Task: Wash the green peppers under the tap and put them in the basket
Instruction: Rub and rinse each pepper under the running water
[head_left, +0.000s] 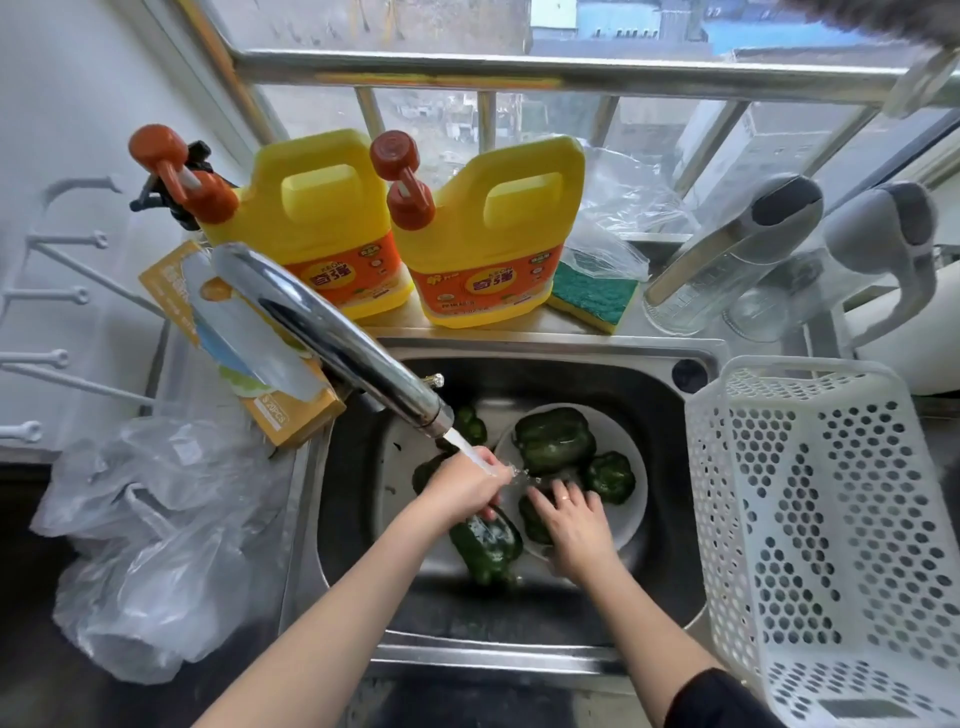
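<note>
Left hand (462, 491) grips a green pepper (485, 545) under the tap (332, 332); right hand (571, 519) rests flat on peppers in the bowl (636, 499). Basket (831, 519) stands at three o'clock beside the sink (519, 657); detergent jugs (483, 234) crowd twelve o'clock.

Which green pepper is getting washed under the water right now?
The long pepper that the left hand holds under the tap, outside the white bowl. The other peppers sit in that bowl or farther back in the sink.

Ringed right hand (571, 525), dark sleeve (722, 699)
</note>
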